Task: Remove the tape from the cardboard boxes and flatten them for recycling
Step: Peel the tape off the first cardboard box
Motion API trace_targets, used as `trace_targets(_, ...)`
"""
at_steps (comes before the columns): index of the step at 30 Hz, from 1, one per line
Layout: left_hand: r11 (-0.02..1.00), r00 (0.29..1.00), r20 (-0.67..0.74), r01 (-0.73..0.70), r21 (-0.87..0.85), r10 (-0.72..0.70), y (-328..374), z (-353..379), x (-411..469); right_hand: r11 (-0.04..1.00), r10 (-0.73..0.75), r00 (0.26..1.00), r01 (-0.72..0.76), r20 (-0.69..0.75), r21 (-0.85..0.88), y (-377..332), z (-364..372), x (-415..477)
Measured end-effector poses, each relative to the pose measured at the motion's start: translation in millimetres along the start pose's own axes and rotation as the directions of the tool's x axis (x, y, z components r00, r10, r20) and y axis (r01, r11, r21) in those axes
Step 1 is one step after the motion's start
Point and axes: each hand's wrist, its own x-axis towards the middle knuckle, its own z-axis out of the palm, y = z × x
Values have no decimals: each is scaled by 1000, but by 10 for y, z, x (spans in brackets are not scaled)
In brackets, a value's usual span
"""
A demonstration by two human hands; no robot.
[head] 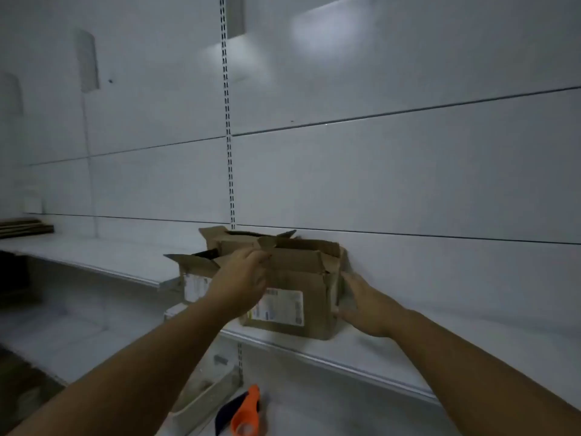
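Observation:
A worn brown cardboard box (pixel 301 278) with a white shipping label on its front stands on a white shelf (pixel 393 350), against the back wall. Its top flaps are open and crumpled. A second open cardboard box (pixel 195 265), also labelled, sits just behind and to the left of it. My left hand (pixel 242 278) reaches over the front box, fingers curled on its top front flap. My right hand (pixel 364 306) lies flat against the box's right side, fingers straight. No tape is clearly visible.
An orange and dark handled tool (pixel 245 413) lies on the lower shelf beneath my arms. Flat cardboard pieces (pixel 25 226) are stacked at the far left of the shelf. A slotted metal upright (pixel 229 121) runs up the white wall panels.

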Motion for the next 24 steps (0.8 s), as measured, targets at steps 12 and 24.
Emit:
trace_targets(12, 968, 961, -116, -251, 20, 252, -825, 597, -450, 989, -135, 876, 149, -463, -6, -216, 280, 405)
trace_targets(24, 627, 851, -189, -495, -602, 490, -398, 886, -26, 992, 122, 528, -102, -841, 81, 283, -275, -191)
